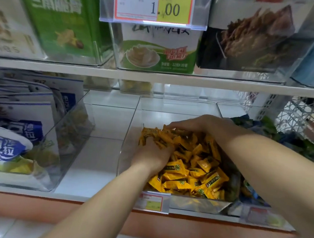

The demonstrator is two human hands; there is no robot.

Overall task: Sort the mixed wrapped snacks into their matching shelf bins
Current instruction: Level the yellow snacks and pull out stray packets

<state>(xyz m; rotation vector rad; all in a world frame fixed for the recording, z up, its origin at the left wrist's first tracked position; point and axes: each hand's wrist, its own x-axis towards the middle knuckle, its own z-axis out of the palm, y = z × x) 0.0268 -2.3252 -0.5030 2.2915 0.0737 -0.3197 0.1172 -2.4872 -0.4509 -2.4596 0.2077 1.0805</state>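
Both hands sit at the clear bin's (128, 150) back edge: left hand (150, 157) buried, fingers unseen; right hand (199, 124) curled over the yellow snacks (191, 171).

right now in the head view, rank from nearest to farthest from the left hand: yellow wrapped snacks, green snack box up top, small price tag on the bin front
1. Yellow wrapped snacks: touching the left hand, inside the clear bin.
2. Small price tag: below, on the bin's front.
3. Green snack box: upper shelf, far left.

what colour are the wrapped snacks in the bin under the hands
Yellow-orange wrappers with small green and dark labels, seen best in the head view.
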